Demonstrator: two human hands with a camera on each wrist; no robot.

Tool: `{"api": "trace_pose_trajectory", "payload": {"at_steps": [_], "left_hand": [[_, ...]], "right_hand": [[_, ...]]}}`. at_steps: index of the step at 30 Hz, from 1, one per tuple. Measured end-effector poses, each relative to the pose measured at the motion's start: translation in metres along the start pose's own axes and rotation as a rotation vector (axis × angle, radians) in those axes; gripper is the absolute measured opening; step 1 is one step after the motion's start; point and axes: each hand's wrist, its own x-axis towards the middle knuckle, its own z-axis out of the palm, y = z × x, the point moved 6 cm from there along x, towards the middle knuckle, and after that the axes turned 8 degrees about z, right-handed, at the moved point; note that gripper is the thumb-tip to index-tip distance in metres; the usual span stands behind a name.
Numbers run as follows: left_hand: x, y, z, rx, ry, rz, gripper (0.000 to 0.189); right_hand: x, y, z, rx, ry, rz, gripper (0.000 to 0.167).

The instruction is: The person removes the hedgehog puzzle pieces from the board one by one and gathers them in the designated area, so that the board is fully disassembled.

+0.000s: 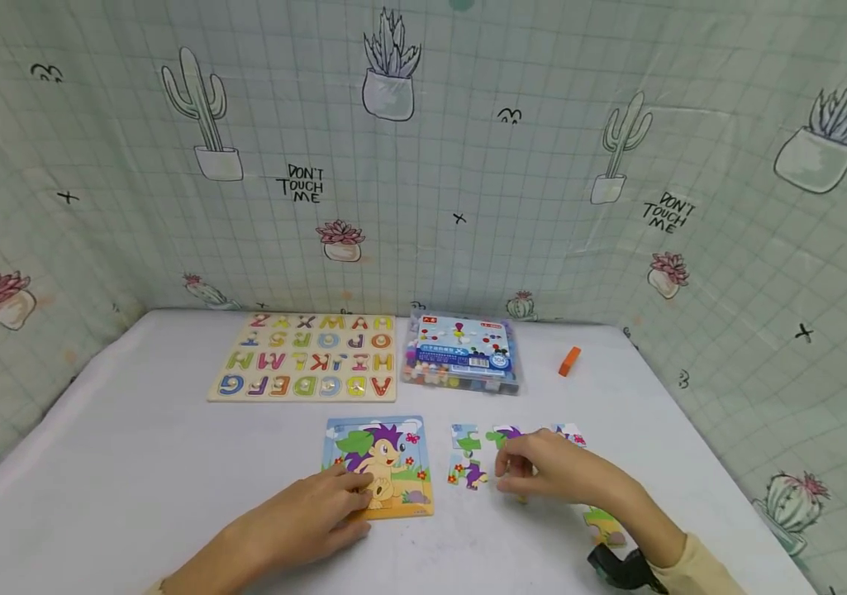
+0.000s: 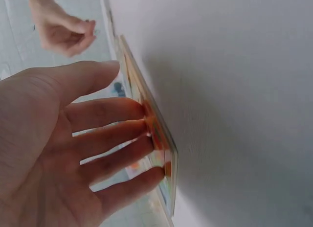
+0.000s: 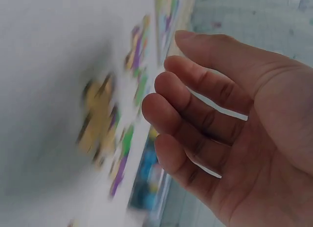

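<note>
My left hand rests its fingertips on the lower left of a square hedgehog puzzle board, fingers nearly straight. The left wrist view shows the board's thin edge, with those fingertips on its face. Over loose jigsaw pieces to the right hovers my right hand, its fingers loosely bent with nothing between them. Close by lie a piece with a purple and red pattern, a leaf piece and a green-and-purple piece. A tan piece lies below the right fingertips, blurred; the hand mostly covers it from above.
Behind the puzzle lie a wooden alphabet board and a clear plastic box of colourful parts. An orange block is at the back right. Another piece lies near the right forearm, beside a black device. Patterned cloth surrounds the table.
</note>
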Motion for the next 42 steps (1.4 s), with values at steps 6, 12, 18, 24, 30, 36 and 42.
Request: {"api": "trace_pose_trajectory", "payload": {"at_steps": [6, 12, 18, 24, 30, 36, 42], "left_hand": [[-0.002, -0.004, 0.002, -0.107, -0.015, -0.048, 0.035], [-0.001, -0.003, 0.003, -0.088, 0.016, -0.024, 0.032], [-0.002, -0.004, -0.001, -0.01, 0.056, -0.018, 0.019], [-0.004, -0.006, -0.004, 0.044, 0.064, -0.01, 0.019], [-0.004, -0.009, -0.005, 0.059, 0.073, 0.011, 0.019], [-0.004, -0.011, -0.007, 0.013, 0.077, 0.012, 0.023], [-0.005, -0.013, -0.008, 0.002, 0.071, 0.008, 0.025]], "right_hand": [[0.041, -0.051, 0.019, -0.093, -0.093, -0.093, 0.009], [0.07, -0.082, 0.039, -0.184, -0.104, -0.141, 0.02], [0.083, -0.095, 0.055, -0.247, -0.078, -0.129, 0.029], [0.089, -0.1, 0.059, -0.201, -0.057, -0.094, 0.025], [0.096, -0.101, 0.061, -0.122, -0.035, -0.052, 0.02], [0.101, -0.096, 0.063, -0.014, -0.049, 0.011, 0.019], [0.102, -0.095, 0.062, 0.03, -0.04, 0.013, 0.017]]}}
